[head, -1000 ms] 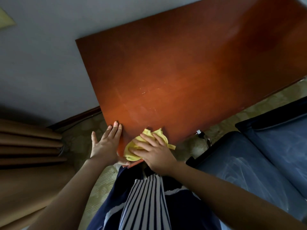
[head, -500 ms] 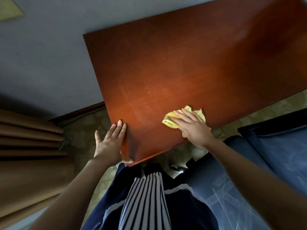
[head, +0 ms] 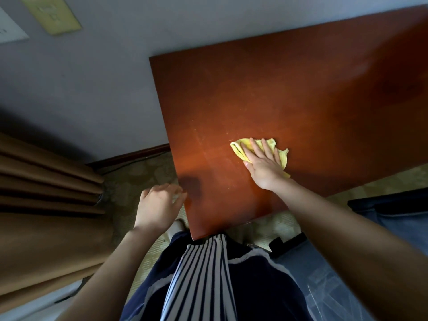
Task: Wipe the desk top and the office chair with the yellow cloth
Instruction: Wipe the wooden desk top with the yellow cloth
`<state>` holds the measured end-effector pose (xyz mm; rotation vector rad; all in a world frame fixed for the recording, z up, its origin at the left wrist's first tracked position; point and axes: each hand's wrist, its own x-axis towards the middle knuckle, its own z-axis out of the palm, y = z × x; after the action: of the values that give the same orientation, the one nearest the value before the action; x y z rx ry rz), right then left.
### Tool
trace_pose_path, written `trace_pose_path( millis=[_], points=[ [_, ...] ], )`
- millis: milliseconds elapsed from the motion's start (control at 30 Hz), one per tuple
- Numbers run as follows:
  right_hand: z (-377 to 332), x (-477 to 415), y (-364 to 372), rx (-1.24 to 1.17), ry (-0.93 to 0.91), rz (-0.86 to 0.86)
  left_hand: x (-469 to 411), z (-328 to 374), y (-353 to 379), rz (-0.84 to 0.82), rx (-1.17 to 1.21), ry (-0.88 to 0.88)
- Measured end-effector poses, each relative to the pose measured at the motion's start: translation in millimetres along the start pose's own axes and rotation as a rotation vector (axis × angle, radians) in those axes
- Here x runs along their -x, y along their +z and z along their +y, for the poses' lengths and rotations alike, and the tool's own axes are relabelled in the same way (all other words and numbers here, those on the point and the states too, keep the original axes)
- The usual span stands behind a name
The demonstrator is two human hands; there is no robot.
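The reddish-brown wooden desk top (head: 301, 93) fills the upper right of the head view. A crumpled yellow cloth (head: 281, 152) lies on it near the front edge. My right hand (head: 262, 164) presses flat on the cloth with straight fingers. Beside the desk's left front corner my left hand (head: 157, 205) hovers, blurred, its fingers loosely bent and holding nothing; it does not touch the desk. The blue office chair (head: 393, 228) shows at the lower right, partly behind my right arm.
Brown pleated curtains (head: 46, 193) hang at the left. A grey wall (head: 92, 77) with a pale switch plate (head: 54, 16) stands behind the desk. Patterned carpet (head: 139, 172) covers the floor between curtain and desk.
My right hand has slid the cloth farther onto the desk, away from the front edge. My left hand has come off the desk's left edge and now hangs beside it.
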<state>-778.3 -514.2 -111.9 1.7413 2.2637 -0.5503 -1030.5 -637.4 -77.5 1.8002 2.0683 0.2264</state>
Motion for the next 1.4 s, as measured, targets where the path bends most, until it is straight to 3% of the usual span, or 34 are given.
trace_pose_path(
  millis=[333,600,733,933,1033,1233,1400],
  points=[
    [-104,18,28,0.126,-0.418,0.004,16,-2,2,0.002,0.067,-0.217],
    [-70,66,68,0.069,-0.702,0.138,13,8,11,0.029,0.003,-0.189],
    [-24,91,72,0.087,-0.682,0.151,5,12,14,-0.052,-0.012,-0.116],
    [48,98,59,0.075,-0.571,0.005,0,13,15,-0.364,-0.273,-0.133],
    [66,87,44,0.029,-0.489,0.024,-1,11,17,-0.461,-0.368,-0.103],
    [62,48,18,-0.088,-0.331,0.114,-2,12,18,-0.488,-0.505,-0.055],
    [14,14,11,-0.139,-0.029,0.2,-2,13,17,-0.486,-0.528,-0.052]
  ],
)
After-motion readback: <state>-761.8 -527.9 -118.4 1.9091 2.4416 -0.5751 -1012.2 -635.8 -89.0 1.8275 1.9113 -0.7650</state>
